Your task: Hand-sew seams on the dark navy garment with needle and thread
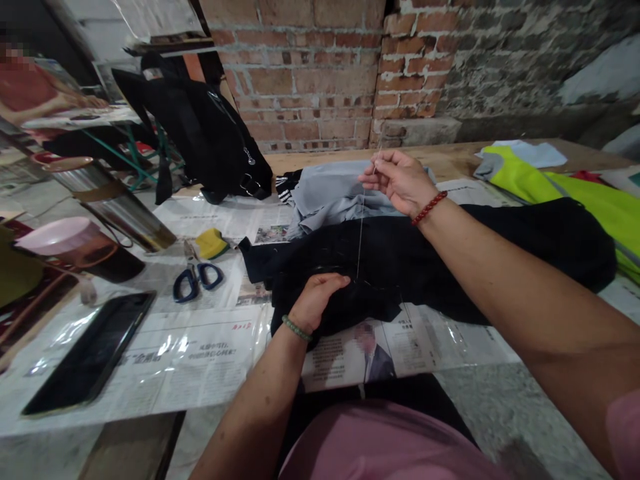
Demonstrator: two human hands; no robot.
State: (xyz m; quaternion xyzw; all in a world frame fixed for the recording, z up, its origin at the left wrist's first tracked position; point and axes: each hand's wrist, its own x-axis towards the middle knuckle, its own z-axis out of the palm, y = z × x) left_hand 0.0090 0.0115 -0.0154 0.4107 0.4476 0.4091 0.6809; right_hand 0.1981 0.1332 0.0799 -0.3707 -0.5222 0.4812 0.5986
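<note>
A dark garment lies across the newspaper-covered table in front of me. My left hand grips its cloth, thumb on top and the other fingers hidden in the fabric. Raised above the garment, my right hand pinches a thin sewing needle. A pale thread runs taut from the right hand down to the cloth beside my left thumb. Light stitches show faintly on the dark fabric.
Scissors, a yellow sponge-like block, a phone, a pink-lidded cup and a steel tumbler stand or lie left. Behind are a black backpack and grey clothing; a yellow-green garment lies right. Someone sits far left.
</note>
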